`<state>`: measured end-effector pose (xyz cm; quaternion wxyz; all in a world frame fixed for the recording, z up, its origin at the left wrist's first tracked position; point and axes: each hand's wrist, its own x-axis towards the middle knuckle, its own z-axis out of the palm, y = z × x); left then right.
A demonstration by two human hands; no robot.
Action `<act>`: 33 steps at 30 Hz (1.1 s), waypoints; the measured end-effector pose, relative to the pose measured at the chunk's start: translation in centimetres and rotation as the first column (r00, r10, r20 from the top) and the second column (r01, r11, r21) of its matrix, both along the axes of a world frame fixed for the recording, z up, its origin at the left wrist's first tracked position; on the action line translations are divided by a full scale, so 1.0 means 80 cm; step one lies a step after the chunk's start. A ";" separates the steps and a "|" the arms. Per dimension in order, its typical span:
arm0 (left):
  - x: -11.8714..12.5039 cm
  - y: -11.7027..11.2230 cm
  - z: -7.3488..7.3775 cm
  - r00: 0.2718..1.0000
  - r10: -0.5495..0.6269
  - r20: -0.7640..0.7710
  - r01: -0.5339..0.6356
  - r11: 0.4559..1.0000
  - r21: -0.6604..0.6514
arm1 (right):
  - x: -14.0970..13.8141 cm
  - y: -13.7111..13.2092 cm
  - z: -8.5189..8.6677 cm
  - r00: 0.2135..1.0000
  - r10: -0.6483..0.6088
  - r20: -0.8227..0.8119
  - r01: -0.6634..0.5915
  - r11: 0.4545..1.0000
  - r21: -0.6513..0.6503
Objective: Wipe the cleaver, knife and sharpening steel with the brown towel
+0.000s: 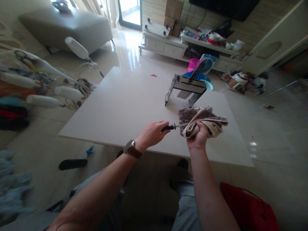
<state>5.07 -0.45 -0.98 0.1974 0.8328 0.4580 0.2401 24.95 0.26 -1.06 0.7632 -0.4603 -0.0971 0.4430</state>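
My left hand (pixel 154 133), with a watch at the wrist, is closed round the black handle of a sharpening steel (pixel 171 127). Its handle has a flared guard, and a narrow metal shaft runs right into the folds of a brown and beige towel (pixel 211 123). Bunched up in my right hand (pixel 199 138), the towel covers the shaft's far end, with my thumb pressing on top. Just behind the towel stands a clear-sided knife block (pixel 186 84) with a dark frame. One knife (pixel 197 71) is in it, black handle upward, its wide blade showing through.
The white table (pixel 108 109) spreads under both hands. A small red triangular piece (pixel 153 75) lies near its far edge. White padded bars (pixel 77 48) and cables crowd the left. Beyond the table are a pink basket (pixel 193 65) and a low TV cabinet (pixel 163 46). A red bag (pixel 247 205) sits lower right.
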 end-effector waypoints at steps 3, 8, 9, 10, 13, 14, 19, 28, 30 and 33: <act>-0.009 0.008 -0.006 0.999 0.036 0.000 -0.036 0.999 -0.009 | 0.005 0.001 0.004 0.997 -0.075 0.027 0.074 0.997 0.016; -0.016 0.016 -0.013 0.997 0.067 0.024 -0.066 0.997 -0.046 | 0.017 0.003 0.002 0.981 -0.165 0.099 0.159 0.985 0.061; -0.016 0.016 -0.013 0.998 0.063 0.027 -0.061 0.997 -0.050 | 0.020 0.004 0.000 0.978 -0.177 0.111 0.170 0.983 0.068; -0.016 0.016 -0.013 0.998 0.058 0.030 -0.056 0.997 -0.053 | 0.023 0.004 -0.001 0.976 -0.184 0.119 0.176 0.982 0.071; -0.015 0.014 -0.010 0.998 0.045 0.041 -0.043 0.997 -0.060 | 0.031 0.004 -0.004 0.971 -0.202 0.130 0.193 0.978 0.073; -0.015 0.014 -0.010 0.998 0.042 0.043 -0.040 0.997 -0.062 | 0.033 0.004 -0.005 0.967 -0.217 0.134 0.209 0.975 0.074; -0.016 0.014 -0.009 0.999 0.034 0.026 -0.033 0.998 -0.053 | 0.034 0.001 -0.006 0.954 -0.270 0.127 0.265 0.963 0.052; -0.018 0.017 -0.009 0.998 0.045 0.034 -0.043 0.998 -0.052 | 0.037 0.003 -0.007 0.957 -0.267 0.114 0.262 0.963 0.059; -0.018 0.017 -0.010 0.998 0.056 0.034 -0.055 0.997 -0.051 | 0.037 0.003 -0.007 0.960 -0.260 0.099 0.256 0.965 0.052; -0.017 0.017 -0.011 0.997 0.072 0.032 -0.070 0.997 -0.037 | 0.036 0.002 -0.006 0.969 -0.233 0.086 0.230 0.972 0.045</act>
